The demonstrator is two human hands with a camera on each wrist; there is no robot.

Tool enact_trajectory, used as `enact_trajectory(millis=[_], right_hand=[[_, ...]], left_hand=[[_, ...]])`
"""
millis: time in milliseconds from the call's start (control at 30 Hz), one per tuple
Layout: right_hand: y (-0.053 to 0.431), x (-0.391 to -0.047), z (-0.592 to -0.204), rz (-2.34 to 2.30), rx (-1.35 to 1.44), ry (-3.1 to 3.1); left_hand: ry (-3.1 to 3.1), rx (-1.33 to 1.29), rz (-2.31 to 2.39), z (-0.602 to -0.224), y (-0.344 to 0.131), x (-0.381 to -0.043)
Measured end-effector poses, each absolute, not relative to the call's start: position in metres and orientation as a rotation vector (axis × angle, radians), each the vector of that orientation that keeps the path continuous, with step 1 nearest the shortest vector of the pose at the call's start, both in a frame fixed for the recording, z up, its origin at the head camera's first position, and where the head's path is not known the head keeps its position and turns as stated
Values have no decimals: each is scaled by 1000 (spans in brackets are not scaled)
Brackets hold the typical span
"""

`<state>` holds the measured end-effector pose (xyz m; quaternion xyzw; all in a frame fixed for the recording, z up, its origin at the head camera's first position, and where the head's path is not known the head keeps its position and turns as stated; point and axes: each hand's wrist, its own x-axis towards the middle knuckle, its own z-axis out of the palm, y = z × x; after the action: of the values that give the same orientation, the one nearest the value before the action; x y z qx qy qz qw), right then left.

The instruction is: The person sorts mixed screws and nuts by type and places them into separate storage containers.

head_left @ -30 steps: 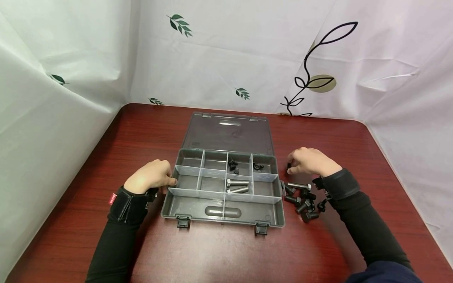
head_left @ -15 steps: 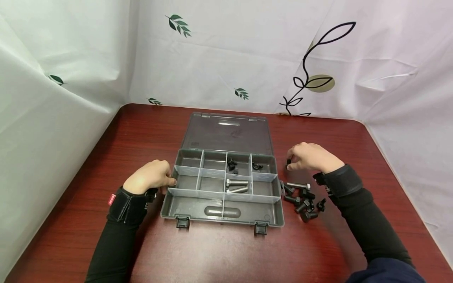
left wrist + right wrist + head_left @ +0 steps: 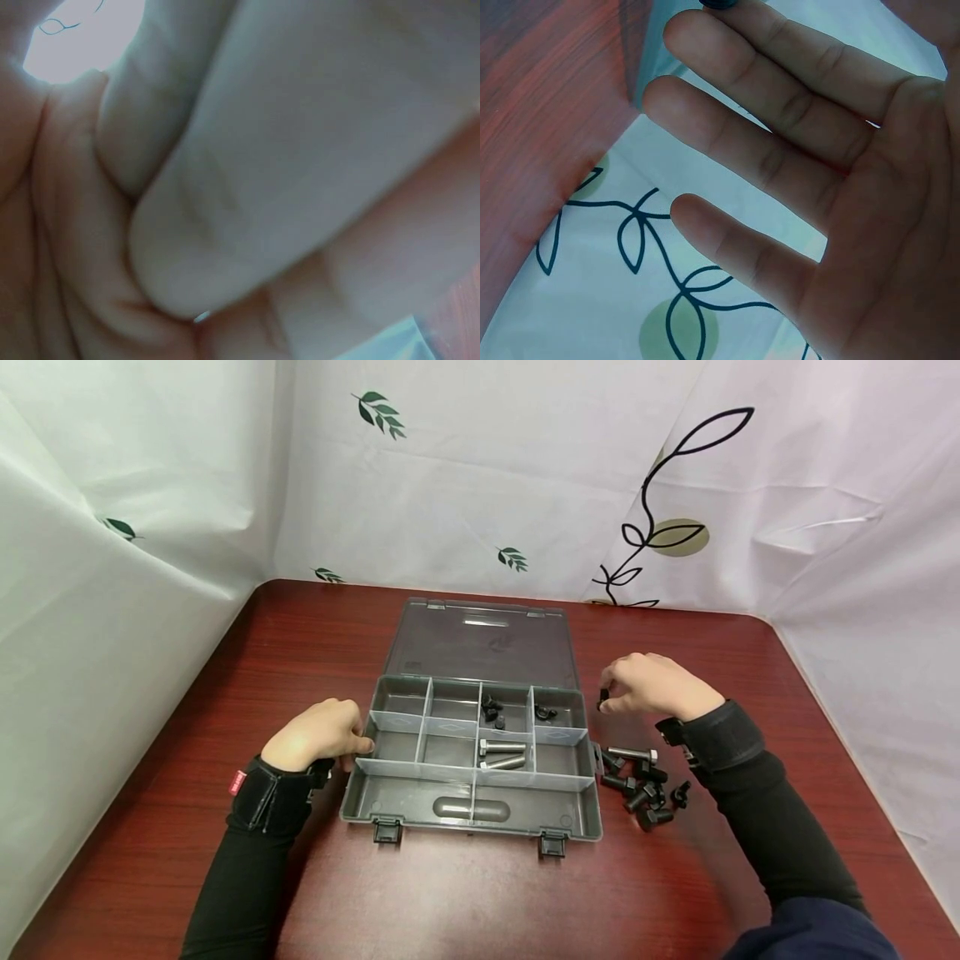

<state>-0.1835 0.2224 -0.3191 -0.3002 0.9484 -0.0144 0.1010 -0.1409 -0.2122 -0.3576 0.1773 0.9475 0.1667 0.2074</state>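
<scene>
Black fastener (image 3: 603, 698), small: pinched between thumb and fingertip of right hand (image 3: 648, 685), remaining fingers extended; just right of compartment box (image 3: 540, 806). Bolts (image 3: 641, 796), loose, mostly black: heaped near box's right side. Box: lid (image 3: 483, 647) laid back, silver bolts (image 3: 504, 747) in one compartment, black pieces (image 3: 491, 705) in two. Left hand (image 3: 318, 735): fingers curled, gripping left rim.

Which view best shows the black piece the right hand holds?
Head view: the black piece, pinched by the right hand, shows most fully there. The right wrist view crops it at the top edge; the left wrist view shows none.
</scene>
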Motion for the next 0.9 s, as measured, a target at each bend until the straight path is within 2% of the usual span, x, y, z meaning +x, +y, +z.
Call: enact_trajectory(millis=[900], right_hand=[[190,-193,-313,-15,-1017,2792]], left_hand=[[2640,498,464,-357,-213,-140]])
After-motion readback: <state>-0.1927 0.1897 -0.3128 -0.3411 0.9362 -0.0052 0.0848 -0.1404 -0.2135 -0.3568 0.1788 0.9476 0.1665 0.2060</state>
